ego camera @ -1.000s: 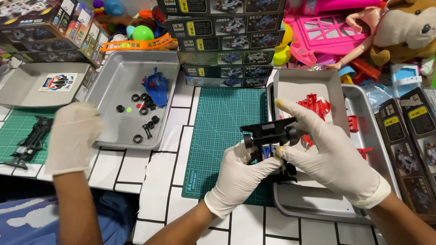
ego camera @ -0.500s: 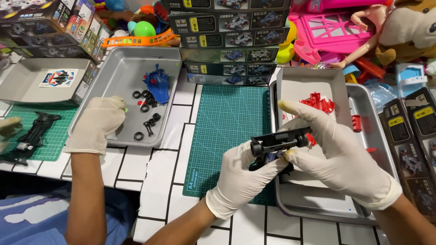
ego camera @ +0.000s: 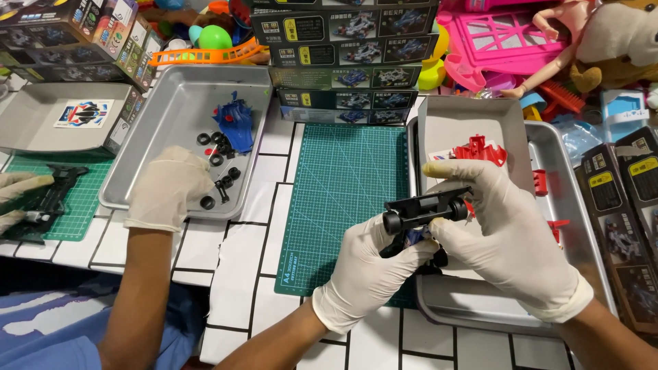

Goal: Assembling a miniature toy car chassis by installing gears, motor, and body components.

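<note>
A white-tiled table [ego camera: 226, 274] carries 2 green cutting mats [ego camera: 346, 199], 2 metal trays [ego camera: 171, 103], boxes and toys.

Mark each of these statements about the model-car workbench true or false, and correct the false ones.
1. Both of the person's hands, the left hand and the right hand, hold the black car chassis. True.
2. The person's hands are bare. False: both wear white gloves.
3. The blue car body lies in the left metal tray. True.
4. The red parts lie on the green cutting mat. False: they lie in the trays on the right; the mat's visible surface is bare.
5. A co-worker's gloved hand reaches into the left tray beside the small black wheels. True.
</note>
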